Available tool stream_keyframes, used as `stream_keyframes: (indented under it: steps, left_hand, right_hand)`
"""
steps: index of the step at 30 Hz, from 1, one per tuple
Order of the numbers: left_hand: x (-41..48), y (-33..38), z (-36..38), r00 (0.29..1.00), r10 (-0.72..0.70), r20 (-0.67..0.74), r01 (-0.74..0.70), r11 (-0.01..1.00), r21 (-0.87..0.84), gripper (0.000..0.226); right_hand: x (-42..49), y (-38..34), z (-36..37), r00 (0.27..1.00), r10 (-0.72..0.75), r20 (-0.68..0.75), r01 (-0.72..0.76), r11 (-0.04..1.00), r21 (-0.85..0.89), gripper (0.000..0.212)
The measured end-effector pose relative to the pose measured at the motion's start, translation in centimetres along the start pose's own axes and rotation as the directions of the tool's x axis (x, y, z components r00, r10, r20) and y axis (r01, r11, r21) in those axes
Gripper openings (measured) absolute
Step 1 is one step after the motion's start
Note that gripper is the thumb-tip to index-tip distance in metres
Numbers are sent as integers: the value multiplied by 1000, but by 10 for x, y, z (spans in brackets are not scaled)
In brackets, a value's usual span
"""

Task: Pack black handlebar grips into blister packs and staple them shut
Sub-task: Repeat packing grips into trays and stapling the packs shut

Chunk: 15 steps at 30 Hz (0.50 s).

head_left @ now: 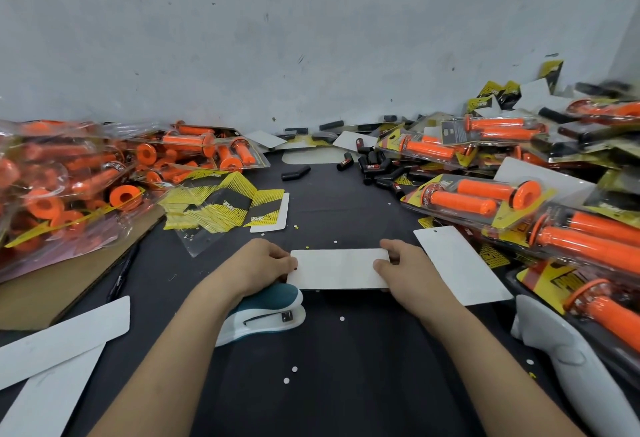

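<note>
Forearms come in from the bottom edge over the dark surface (346,384), and the single head view shows both hands on one blank white card (341,268) lying flat in front. The left hand (263,263) pinches its left end, fingers (281,258) curled onto the edge; the right hand (405,270) pinches the right end, thumb on top. A stapler (266,312) lies just under the left wrist, untouched. The black grips (374,162) sit in a loose heap near the far wall, well apart from the hands. Orange packs (485,194) are piled at right, and printed cards (221,208) lie at left. By my judgement the step is readying a backing card; nothing black is packed yet. Next calls for fetching grips and a clear blister, then lining up the edges before stapling.
</note>
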<state>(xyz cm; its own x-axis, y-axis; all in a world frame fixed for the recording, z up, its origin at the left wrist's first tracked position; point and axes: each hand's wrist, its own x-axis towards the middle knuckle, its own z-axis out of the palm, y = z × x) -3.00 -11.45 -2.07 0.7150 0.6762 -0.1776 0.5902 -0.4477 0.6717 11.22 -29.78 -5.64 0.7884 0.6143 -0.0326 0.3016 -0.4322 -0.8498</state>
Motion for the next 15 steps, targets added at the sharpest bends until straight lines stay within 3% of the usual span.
stream_keyframes:
  steps: [4,7,10,12,15]
  left_hand:
    - [-1,0,-2,1000,20,7,-20,998,-62,18]
    - [-1,1,-4,998,55,27,-40,915,-402,16]
    - [-6,4,-9,992,110,55,-61,832,-552,12]
    - [-11,7,-13,982,183,48,-130,836,-533,12]
    - [-21,14,-20,935,322,-147,-351,897,-268,14]
  right_hand:
    - [0,0,-1,996,-60,-70,64,996,60,47]
    - [1,-2,-6,981,-103,-162,127,981,148,43]
    - [1,-6,-10,967,-135,-216,185,955,232,42]
    - [0,-9,-12,956,-170,-240,233,936,265,41]
    - [-1,-14,-14,947,-180,-267,273,888,370,36]
